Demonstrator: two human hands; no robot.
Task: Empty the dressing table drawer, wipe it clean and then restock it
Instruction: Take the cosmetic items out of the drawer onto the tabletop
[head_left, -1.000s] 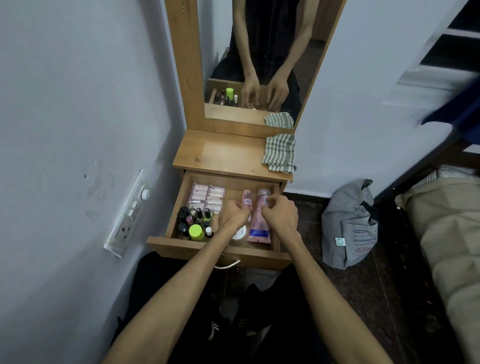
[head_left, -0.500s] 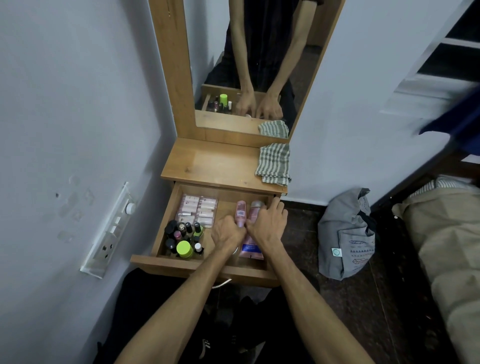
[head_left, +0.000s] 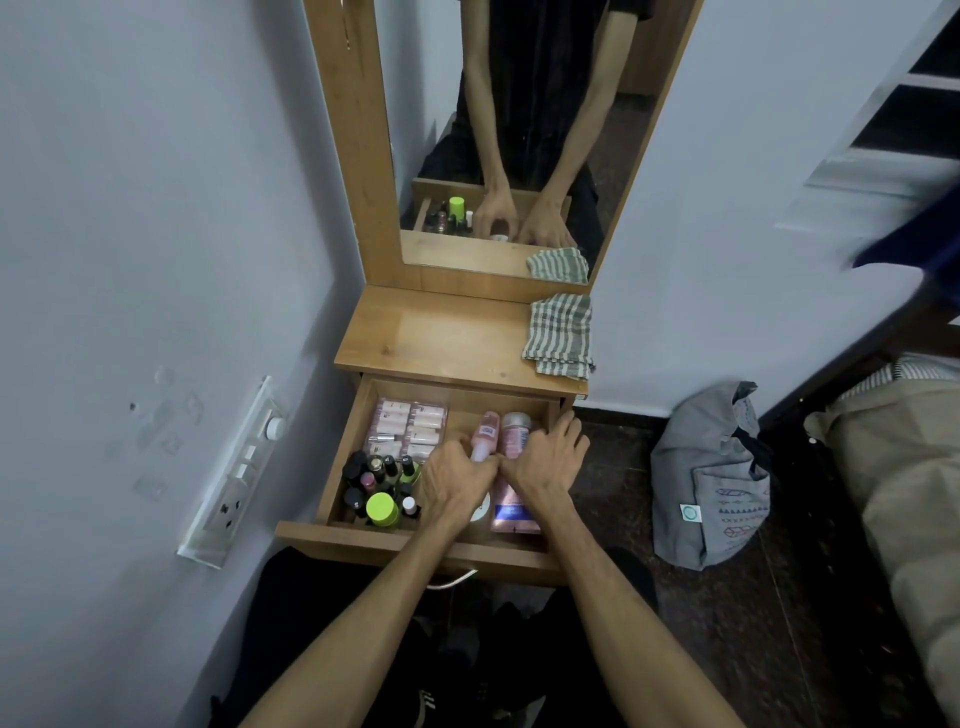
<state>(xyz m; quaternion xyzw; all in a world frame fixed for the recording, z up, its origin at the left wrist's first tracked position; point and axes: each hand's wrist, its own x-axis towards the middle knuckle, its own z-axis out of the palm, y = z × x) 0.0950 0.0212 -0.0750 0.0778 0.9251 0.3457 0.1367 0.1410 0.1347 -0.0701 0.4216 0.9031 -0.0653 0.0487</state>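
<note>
The wooden drawer (head_left: 415, 548) of the dressing table stands pulled out, full of toiletries. My left hand (head_left: 454, 480) grips a slim pink bottle (head_left: 483, 434) lying near the drawer's middle. My right hand (head_left: 545, 462) lies over a pink tube (head_left: 514, 512) with a pale cap (head_left: 517, 423), fingers spread toward the drawer's right wall. A clear pack of small white tubes (head_left: 410, 428) fills the back left. Several small dark bottles (head_left: 376, 475) and a lime-green capped jar (head_left: 383, 509) crowd the front left. A white round lid (head_left: 480, 512) peeks out under my left hand.
A folded green-striped cloth (head_left: 561, 335) lies on the right of the table top (head_left: 436, 338), under the mirror (head_left: 519, 130). A wall socket panel (head_left: 234, 478) sticks out on the left. A grey bag (head_left: 706, 478) sits on the dark floor to the right, beside a bed (head_left: 904, 467).
My left hand has closed around the slim pink bottle. My right hand has spread flat over the pink tube. The view has dropped slightly toward the drawer.
</note>
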